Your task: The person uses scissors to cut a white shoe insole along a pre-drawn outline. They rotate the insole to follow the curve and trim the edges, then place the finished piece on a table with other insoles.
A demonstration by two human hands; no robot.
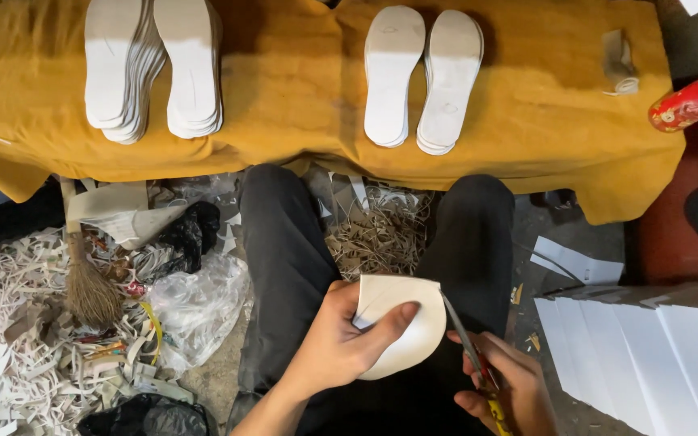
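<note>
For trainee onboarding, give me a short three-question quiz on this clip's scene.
1. True or false: the left hand holds a white insole piece.
2. What does the right hand hold? A) broom B) scissors C) red can
3. How many insole stacks lie on the yellow cloth?

Key: 1 true; 2 B; 3 four.

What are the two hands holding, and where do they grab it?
The left hand holds a white insole by its left edge, thumb across the top. The right hand holds scissors by the yellow handles, blades at the insole's right edge.
</note>
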